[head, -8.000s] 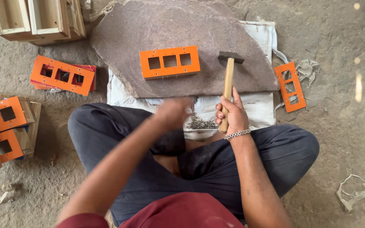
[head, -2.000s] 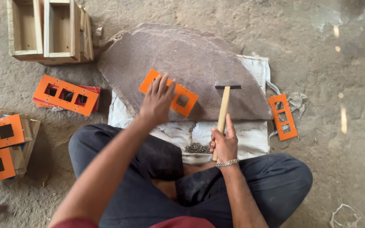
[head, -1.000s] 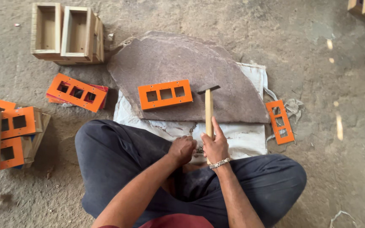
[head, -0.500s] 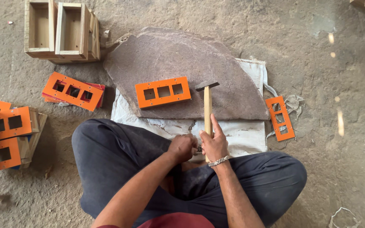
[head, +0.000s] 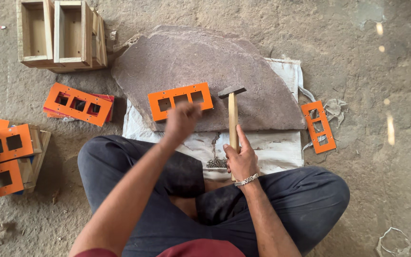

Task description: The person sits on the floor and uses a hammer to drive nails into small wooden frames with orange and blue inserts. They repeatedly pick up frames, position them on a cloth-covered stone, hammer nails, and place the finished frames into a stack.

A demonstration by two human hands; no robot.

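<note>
An orange plate with three square cut-outs lies on a flat grey stone slab. My left hand is blurred just below the plate's near edge, fingers curled; whether it holds something small is unclear. My right hand grips the wooden handle of a hammer, whose metal head rests on the slab to the right of the plate. A small heap of dark nails lies on the white cloth by my right hand.
Another orange plate lies on the floor right of the cloth. More orange plates lie to the left, and a stack on wooden pieces sits at the far left. Open wooden boxes stand at the top left.
My left hand has moved up from the nail heap by my lap to the near edge of the orange plate. The hammer and right hand have stayed in place.
</note>
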